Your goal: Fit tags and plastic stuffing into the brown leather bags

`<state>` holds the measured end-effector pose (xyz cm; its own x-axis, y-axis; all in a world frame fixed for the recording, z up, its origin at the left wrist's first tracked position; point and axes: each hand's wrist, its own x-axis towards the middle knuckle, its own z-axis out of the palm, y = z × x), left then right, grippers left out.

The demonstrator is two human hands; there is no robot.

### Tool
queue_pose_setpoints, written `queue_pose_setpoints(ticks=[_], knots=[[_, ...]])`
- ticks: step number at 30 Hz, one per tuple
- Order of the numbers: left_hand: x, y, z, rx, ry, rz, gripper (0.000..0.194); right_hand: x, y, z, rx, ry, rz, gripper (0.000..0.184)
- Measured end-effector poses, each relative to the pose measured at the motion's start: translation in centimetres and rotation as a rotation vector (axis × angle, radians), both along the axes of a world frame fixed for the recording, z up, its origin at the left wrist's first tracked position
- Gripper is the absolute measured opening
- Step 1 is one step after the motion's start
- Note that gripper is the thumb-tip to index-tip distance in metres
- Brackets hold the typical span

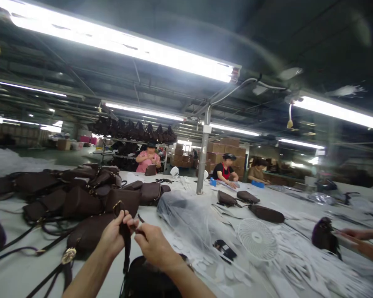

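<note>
My left hand (114,236) and my right hand (153,245) meet low in the middle of the view, both pinched on a dark strap (126,244) that hangs down between them. The strap runs to a dark brown bag (143,278) lying right below my hands at the bottom edge. A pile of brown bags (77,194) with loose straps lies on the white table (15,269) just behind and to the left of my left hand.
A crumpled clear plastic sheet (186,215) and a small white fan (257,239) lie to the right. More bags (265,213) sit further back by a metal post (202,159). Another person's arms (363,242) reach in at the right edge; three people work at the far side.
</note>
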<state>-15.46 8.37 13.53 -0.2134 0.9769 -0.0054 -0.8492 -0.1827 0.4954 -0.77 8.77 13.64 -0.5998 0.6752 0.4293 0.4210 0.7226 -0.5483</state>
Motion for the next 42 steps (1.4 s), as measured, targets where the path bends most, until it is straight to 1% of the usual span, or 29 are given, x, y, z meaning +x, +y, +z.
queue_pose_setpoints(ticks=[2,4,5,7,9,11,13,14,15,16,18,19,21,23,25,27,28,31,34,36,38,40,42], knots=[[-2.0,0.3,0.1,-0.039,-0.031,0.045,0.032,2.1,-0.7,-0.6,0.05,-0.124,-0.018,0.02],[-3.8,0.4,-0.1,-0.067,-0.011,0.094,0.034,5.2,-1.0,-1.1,0.104,-0.231,-0.019,0.019],[-4.4,0.3,-0.1,-0.079,0.01,0.098,0.034,6.8,-0.8,-1.1,0.116,-0.279,-0.038,0.019],[-4.7,0.1,-0.2,-0.092,0.066,0.073,0.031,9.5,0.0,-0.6,0.154,-0.372,-0.12,0.021],[-3.5,0.0,0.0,-0.096,0.134,0.007,0.024,10.4,0.9,0.7,0.219,-0.452,-0.201,0.025],[-1.2,0.0,0.4,-0.056,0.309,-0.115,0.021,9.4,1.3,2.3,0.285,-0.497,-0.231,0.025],[1.3,-0.2,0.7,0.032,0.586,-0.226,0.025,7.2,1.2,3.9,0.339,-0.509,-0.237,0.023],[2.4,-0.4,0.7,0.082,0.737,-0.258,0.027,5.9,1.2,4.6,0.359,-0.513,-0.241,0.023],[3.1,-0.5,0.6,0.125,0.866,-0.264,0.028,4.8,1.2,5.1,0.371,-0.517,-0.249,0.022],[3.5,-0.6,0.5,0.143,0.949,-0.241,0.029,3.9,1.4,5.4,0.377,-0.521,-0.25,0.022],[3.0,-0.6,0.1,0.113,1.025,-0.168,0.029,3.5,2.0,5.5,0.372,-0.517,-0.22,0.022],[2.2,-0.5,-0.2,0.08,1.024,-0.123,0.029,4.0,2.6,5.4,0.366,-0.506,-0.197,0.022],[0.2,-0.3,-0.7,0.01,0.977,-0.031,0.032,5.9,4.0,4.9,0.359,-0.468,-0.172,0.023],[-1.6,-0.1,-1.0,-0.02,0.909,0.044,0.038,8.0,5.4,4.5,0.363,-0.43,-0.237,0.024],[-2.2,-0.1,-1.2,-0.022,0.832,0.074,0.046,9.0,6.1,4.2,0.389,-0.378,-0.341,0.028],[-1.3,-0.1,-1.1,-0.003,0.773,0.037,0.051,8.5,5.7,4.0,0.435,-0.333,-0.362,0.029],[-0.6,-0.1,-1.0,0.011,0.747,0.003,0.052,7.7,5.1,3.9,0.461,-0.334,-0.33,0.03],[1.8,-0.1,-0.8,0.046,0.662,-0.086,0.052,4.6,2.7,3.5,0.507,-0.464,-0.189,0.037],[3.0,0.3,-1.0,0.026,0.511,-0.128,0.047,2.3,0.9,3.2,0.499,-0.592,-0.16,0.04],[3.1,0.7,-1.3,-0.005,0.413,-0.106,0.039,1.7,0.6,3.0,0.481,-0.608,-0.159,0.04],[2.8,1.1,-1.5,-0.029,0.351,-0.056,0.03,1.7,0.7,2.6,0.447,-0.575,-0.13,0.039],[1.7,1.5,-1.3,-0.045,0.299,-0.014,0.026,2.5,1.1,2.0,0.366,-0.492,-0.092,0.036],[-0.4,1.7,-0.8,-0.061,0.243,0.03,0.032,4.3,1.5,1.2,0.247,-0.387,-0.048,0.027]])
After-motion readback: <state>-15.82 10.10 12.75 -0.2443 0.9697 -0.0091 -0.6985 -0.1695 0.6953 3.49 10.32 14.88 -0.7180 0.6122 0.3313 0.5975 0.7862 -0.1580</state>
